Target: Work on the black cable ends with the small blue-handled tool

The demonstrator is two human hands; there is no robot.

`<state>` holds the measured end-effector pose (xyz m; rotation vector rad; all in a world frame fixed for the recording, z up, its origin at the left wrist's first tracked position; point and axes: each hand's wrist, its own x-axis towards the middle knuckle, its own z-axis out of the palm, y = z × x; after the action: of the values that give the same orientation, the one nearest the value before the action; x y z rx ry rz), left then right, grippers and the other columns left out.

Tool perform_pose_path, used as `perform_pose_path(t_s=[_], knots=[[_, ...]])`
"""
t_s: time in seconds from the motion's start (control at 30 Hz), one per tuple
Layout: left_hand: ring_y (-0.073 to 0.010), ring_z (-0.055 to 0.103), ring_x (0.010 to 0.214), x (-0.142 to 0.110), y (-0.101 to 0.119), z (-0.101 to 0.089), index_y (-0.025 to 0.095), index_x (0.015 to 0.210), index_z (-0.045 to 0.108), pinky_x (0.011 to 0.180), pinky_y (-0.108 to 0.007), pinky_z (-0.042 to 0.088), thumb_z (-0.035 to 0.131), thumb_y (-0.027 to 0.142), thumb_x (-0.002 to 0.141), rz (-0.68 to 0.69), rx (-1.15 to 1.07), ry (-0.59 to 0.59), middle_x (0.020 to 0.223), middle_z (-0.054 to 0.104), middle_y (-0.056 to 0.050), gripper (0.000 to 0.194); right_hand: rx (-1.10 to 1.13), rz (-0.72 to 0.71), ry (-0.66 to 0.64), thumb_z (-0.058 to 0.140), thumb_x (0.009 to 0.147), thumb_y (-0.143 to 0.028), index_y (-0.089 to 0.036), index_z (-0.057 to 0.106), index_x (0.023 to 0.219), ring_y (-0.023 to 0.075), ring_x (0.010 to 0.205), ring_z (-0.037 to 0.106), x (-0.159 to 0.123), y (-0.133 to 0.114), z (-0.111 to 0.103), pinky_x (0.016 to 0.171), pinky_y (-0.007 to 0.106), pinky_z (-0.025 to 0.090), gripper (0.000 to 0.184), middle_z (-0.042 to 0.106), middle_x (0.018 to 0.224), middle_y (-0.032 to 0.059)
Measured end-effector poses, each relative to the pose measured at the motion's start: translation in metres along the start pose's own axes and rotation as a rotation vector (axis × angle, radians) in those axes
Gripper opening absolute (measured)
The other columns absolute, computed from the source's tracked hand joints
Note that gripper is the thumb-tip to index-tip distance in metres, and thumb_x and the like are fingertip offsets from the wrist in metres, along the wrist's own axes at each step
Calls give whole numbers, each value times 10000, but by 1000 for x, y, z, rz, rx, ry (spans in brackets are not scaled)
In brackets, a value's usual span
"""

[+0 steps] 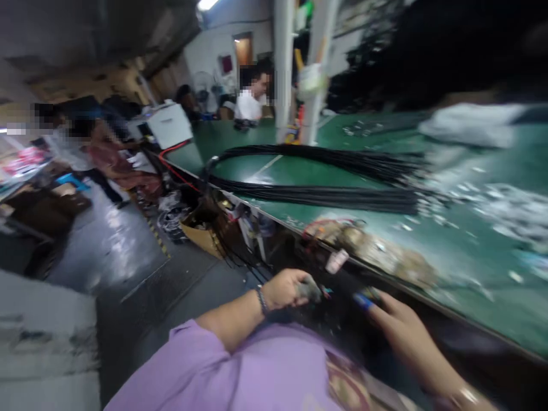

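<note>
My left hand point(285, 289) is closed in front of my body, below the bench edge, with grey coverings on its fingertips. Small coloured wire ends point(326, 293) poke out past those fingertips, and thin black cables point(242, 260) run down towards the wrist from behind. To the right, my right hand point(391, 314) is held apart from the left, smeared by motion. Something blue point(363, 301) shows at its thumb, either a wrap or a held object. On the green bench point(265, 168) lies a long looped bundle of black cables point(325, 196).
Clear bags point(377, 251) lie along the bench's front edge. Small pale parts point(514, 211) are scattered at the right. White posts point(285, 74) rise from the bench. An open carton point(201, 231) stands below it. One person point(249, 105) sits beyond; others are at left.
</note>
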<state>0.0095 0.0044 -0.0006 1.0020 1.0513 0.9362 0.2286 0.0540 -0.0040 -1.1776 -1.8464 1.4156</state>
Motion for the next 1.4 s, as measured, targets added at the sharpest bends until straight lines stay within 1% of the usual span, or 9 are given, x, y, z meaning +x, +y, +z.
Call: perform_pose_path(t_s=[0.27,0.5,0.6,0.77,0.87,1.07,1.13,1.3,1.4], knots=[[-24,288,307,-6,8,1,149,602,487,333,-170,182,712,664,523,-49,89,-7,369,402,84,568,-53,-347,74,507,755,-177,-203,627,955,199,851,614,-11,-24,32,782,335,501,235,667,917,68],[-22,282,313,-5,4,0,143,625,499,330,-163,198,696,635,583,-105,169,-82,378,387,90,531,-286,-543,2,430,668,-39,-170,589,838,163,747,561,-13,-24,28,657,268,449,268,625,857,85],[-24,298,320,0,2,-4,134,639,520,339,-163,219,705,630,572,-171,245,-172,385,408,82,534,-244,-456,-117,457,627,-64,-173,538,712,148,671,503,-12,-27,25,627,268,409,160,582,749,52],[-53,408,415,13,-3,-9,118,622,544,430,-189,344,735,645,493,-168,319,-387,487,503,36,575,419,33,-491,508,656,-291,-197,428,664,82,455,323,-7,-18,37,448,216,299,124,417,542,-45],[-66,402,443,16,-5,-6,132,588,529,457,-197,341,679,647,577,-53,439,-322,480,474,38,536,526,284,-445,447,653,-315,-219,364,636,71,400,196,-3,-9,45,397,216,204,128,297,478,-78],[-101,450,533,10,-6,3,164,615,568,532,-212,331,578,360,767,189,1020,-18,551,532,9,248,50,121,129,534,552,-158,-209,380,608,121,584,330,-2,-15,39,550,254,288,171,389,614,-18],[-101,456,526,11,-8,0,162,615,566,529,-210,340,571,390,774,201,963,-40,548,535,3,278,137,73,104,561,560,-162,-207,393,620,118,589,314,-4,-15,39,550,251,283,184,387,625,-22],[-62,390,415,17,-15,-10,128,602,544,439,-186,328,557,648,722,90,434,-281,462,479,23,533,624,169,-263,522,726,-409,-214,403,656,77,437,210,-3,-5,46,426,225,211,239,305,508,-77],[-47,368,401,16,-16,-12,116,618,565,429,-176,318,599,628,708,78,366,-246,452,467,34,521,677,210,-133,656,649,-420,-198,436,645,63,447,261,4,-3,45,433,214,219,312,362,517,-72]])
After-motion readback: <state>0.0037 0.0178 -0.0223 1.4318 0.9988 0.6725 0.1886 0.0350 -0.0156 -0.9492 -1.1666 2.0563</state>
